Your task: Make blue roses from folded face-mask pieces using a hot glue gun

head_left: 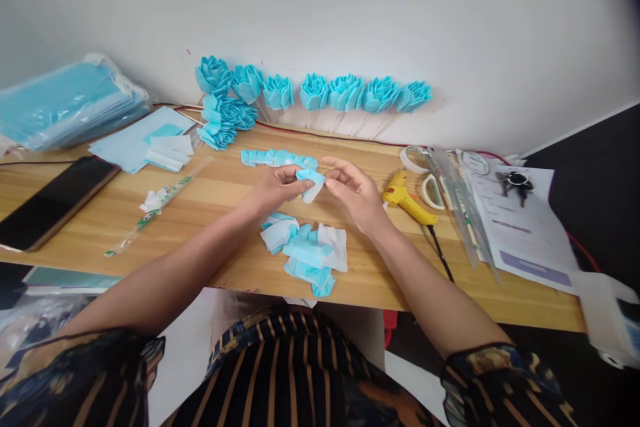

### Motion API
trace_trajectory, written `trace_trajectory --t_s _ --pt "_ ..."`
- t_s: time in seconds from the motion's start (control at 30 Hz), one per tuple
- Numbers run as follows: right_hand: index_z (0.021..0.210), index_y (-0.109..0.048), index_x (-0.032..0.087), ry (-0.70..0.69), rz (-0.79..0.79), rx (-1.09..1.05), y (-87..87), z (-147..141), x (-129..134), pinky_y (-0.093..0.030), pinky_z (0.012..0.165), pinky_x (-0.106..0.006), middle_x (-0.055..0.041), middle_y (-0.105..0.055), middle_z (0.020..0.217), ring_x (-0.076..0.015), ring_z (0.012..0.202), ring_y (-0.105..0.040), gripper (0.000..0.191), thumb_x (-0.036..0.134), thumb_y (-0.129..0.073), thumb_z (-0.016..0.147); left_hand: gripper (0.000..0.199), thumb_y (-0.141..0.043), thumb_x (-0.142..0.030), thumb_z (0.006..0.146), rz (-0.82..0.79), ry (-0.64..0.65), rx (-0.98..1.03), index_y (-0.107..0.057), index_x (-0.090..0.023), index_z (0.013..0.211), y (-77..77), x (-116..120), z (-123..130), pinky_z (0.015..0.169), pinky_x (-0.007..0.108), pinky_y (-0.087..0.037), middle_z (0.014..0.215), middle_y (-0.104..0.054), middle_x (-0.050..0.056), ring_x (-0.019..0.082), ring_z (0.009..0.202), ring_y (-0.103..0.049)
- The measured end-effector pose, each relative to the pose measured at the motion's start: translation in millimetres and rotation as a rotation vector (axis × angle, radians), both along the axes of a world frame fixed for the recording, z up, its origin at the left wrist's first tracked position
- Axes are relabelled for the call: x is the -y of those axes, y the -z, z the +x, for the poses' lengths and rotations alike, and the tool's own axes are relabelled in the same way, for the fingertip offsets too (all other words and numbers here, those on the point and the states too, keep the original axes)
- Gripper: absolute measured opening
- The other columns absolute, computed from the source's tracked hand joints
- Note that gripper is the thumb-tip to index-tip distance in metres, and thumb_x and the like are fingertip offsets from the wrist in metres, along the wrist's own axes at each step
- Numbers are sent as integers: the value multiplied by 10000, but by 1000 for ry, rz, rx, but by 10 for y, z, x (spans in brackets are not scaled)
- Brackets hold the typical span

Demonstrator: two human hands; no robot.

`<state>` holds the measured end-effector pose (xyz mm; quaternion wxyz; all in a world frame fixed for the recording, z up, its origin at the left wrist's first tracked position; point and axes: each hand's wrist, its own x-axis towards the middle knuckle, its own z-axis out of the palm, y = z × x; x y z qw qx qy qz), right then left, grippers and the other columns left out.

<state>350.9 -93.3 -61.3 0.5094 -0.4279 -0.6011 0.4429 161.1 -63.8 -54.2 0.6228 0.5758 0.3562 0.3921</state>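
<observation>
Between my hands is a small blue-and-white fabric petal (311, 184), folded or curled along its top. My left hand (280, 188) pinches its left side between thumb and fingers. My right hand (353, 190) has thumb and index finger at the petal's right edge, the other fingers loosely spread. Just beyond them lies a row of curled blue petals (275, 158). Closer to me, a loose pile of blue and white fabric pieces (307, 250) rests on the wooden table (220, 240).
Blue fabric roses on sticks (345, 92) lean against the wall. A yellow glue gun (407, 199), tape rolls (433, 191) and a paper with keys (520, 227) are at right. At left are a phone (57, 200), flat fabric sheets (133, 140) and a bag of blue masks (75, 103).
</observation>
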Motion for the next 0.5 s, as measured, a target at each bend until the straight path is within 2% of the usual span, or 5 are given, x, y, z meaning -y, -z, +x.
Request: trace_trajectory --t_s 0.1,0.23,0.33,0.5 --pt "1189 -657 265 9 16 6 10 10 -15 -499 750 -291 17 -628 825 -126 753 -583 391 378 -715 820 317 -777 -433 689 15 47 -31 -692 -158 822 -9 10 -1 573 247 -289 628 -551 -35 85 576 -406" --pt "1179 -658 268 75 25 19 4 58 -44 -493 749 -293 16 -624 820 -131 756 -578 386 360 -713 808 305 -780 -437 704 53 96 -46 -657 -160 743 -40 -5 -45 578 243 -292 622 -526 -37 82 580 -396" --pt "1192 -649 264 99 21 39 -2 80 -56 -493 748 -299 13 -623 816 -139 758 -576 409 375 -712 803 332 -741 -475 745 76 63 -63 -638 -161 706 -76 -24 -82 576 246 -296 576 -484 -35 90 575 -392" --pt "1199 -643 248 37 31 55 4 61 -44 -485 755 -294 15 -633 815 -128 745 -575 402 345 -699 813 369 -720 -507 748 126 -14 -103 -627 -160 664 -106 -27 -91 550 253 -256 552 -452 -35 90 555 -354"
